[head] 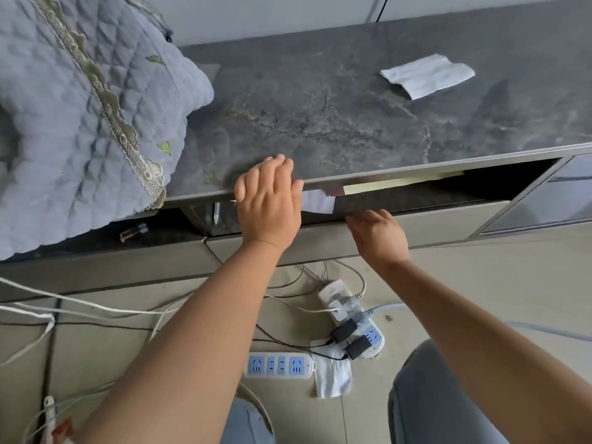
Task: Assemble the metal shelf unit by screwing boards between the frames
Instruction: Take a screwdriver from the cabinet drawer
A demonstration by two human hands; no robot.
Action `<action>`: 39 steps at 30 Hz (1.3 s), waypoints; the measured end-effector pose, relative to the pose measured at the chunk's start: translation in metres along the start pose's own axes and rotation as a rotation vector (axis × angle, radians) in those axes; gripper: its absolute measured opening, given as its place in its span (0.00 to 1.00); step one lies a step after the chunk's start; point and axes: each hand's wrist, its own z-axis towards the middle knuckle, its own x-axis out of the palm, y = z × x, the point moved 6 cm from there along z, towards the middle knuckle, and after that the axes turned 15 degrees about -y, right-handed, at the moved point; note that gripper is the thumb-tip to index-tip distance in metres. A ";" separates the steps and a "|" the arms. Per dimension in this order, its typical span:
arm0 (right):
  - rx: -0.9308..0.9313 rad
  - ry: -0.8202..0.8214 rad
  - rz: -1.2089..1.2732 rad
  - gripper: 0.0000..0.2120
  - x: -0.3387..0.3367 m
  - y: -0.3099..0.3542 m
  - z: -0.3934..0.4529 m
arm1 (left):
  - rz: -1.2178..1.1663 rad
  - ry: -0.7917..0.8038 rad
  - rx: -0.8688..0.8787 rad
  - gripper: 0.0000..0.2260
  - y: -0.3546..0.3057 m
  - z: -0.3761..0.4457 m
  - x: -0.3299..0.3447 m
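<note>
On the front edge of the dark marbled top board, my left hand lies palm down with the fingers straight, their tips resting on the board surface and the thumb extending to the right along the metal rim. Nothing is held in it; the hand is flat and fairly wide.

Below and to the right, my right hand reaches under the top board, toward the dark gap above the lower board. Its fingertips disappear at the front lip of that lower level, so I cannot tell whether they grip the lip or merely touch it.

The grey metal frame runs along the front edge of the top board and down its right side. A pale yellow strip shows just beneath the top board's rim. A white paper scrap lies in the gap just beside my left thumb.

On the top board, well apart from both hands, lies a folded white paper. A quilted blue-grey blanket covers the left end of the shelf unit and hangs over its front.

On the floor between my forearms sit two power strips with plugs and white and black cables leading off to the left.
</note>
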 end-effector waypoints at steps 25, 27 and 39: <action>0.102 0.878 -0.001 0.17 -0.013 -0.028 -0.040 | 0.187 0.601 0.027 0.21 -0.005 0.002 -0.002; 0.099 0.825 -0.210 0.19 0.004 -0.054 -0.043 | 0.266 0.619 0.035 0.21 -0.007 0.002 -0.005; 0.098 0.850 -0.199 0.15 0.021 -0.071 -0.079 | 0.318 0.686 0.015 0.21 -0.015 0.003 -0.014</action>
